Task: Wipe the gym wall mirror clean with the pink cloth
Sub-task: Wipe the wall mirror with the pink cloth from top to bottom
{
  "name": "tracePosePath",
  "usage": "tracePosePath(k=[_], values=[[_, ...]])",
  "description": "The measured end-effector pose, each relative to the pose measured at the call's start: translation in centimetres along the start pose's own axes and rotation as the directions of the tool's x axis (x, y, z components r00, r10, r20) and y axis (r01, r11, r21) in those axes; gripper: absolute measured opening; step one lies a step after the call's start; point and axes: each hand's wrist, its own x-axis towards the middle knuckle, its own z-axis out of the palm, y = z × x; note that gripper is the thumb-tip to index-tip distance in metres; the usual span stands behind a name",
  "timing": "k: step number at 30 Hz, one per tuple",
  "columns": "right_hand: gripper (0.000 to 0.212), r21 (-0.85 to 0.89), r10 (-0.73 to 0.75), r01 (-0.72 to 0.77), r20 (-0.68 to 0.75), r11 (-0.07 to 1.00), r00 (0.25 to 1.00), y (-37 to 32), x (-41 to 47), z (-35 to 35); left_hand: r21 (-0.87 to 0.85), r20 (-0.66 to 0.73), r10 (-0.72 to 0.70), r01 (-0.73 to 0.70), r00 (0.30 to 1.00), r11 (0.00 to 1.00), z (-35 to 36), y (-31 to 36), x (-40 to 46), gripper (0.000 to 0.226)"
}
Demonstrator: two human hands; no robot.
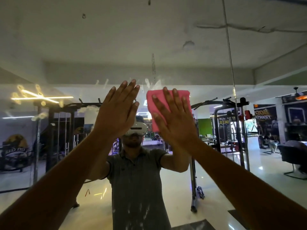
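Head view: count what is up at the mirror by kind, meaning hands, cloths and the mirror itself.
Hands: 2, left bare and flat at the glass, right flat on the cloth
Pink cloth: 1
Wall mirror: 1, with white smears
Total: 4

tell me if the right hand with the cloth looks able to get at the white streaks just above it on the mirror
Probably yes. The right hand presses the pink cloth flat on the mirror, and the white streaks sit on the glass just above the cloth's top edge, with nothing between them.
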Motion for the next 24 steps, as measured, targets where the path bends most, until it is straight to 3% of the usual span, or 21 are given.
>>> tracePosePath(k=[5, 10, 15, 18, 20, 24], values=[[0.068, 0.020, 0.247, -0.246, -0.048, 0.969, 0.968, 0.5, 4.5, -1.2, -0.009, -0.017, 0.015, -0.015, 1.000, 1.000, 0.1, -0.1, 0.0, 0.058], [0.069, 0.012, -0.016, 0.016, 0.011, 1.000, 1.000, -0.1, -0.4, 0.0, 0.002, -0.014, 0.030, -0.030, 0.999, 1.000, 0.3, -0.4, 0.0, 0.059], [0.070, 0.056, 0.319, -0.317, -0.033, 0.947, 0.947, -0.7, 4.7, -1.2, 0.015, -0.032, 0.005, -0.004, 0.999, 1.000, 1.0, -0.3, 0.0, 0.059], [0.068, 0.046, 0.169, -0.167, -0.045, 0.985, 0.985, -2.9, 3.0, -0.2, 0.009, -0.037, 0.000, 0.000, 0.999, 1.000, 1.1, -0.3, 0.2, 0.058], [0.068, 0.041, 0.062, -0.061, -0.024, 0.997, 0.998, -0.8, 1.5, 0.1, 0.015, -0.023, 0.005, -0.005, 1.000, 1.000, 1.1, -0.5, 0.1, 0.060], [0.071, 0.055, 0.305, -0.302, -0.047, 0.952, 0.951, 1.9, 6.7, -1.7, 0.021, -0.019, 0.015, -0.015, 1.000, 1.000, 1.1, -0.6, 0.1, 0.061]])
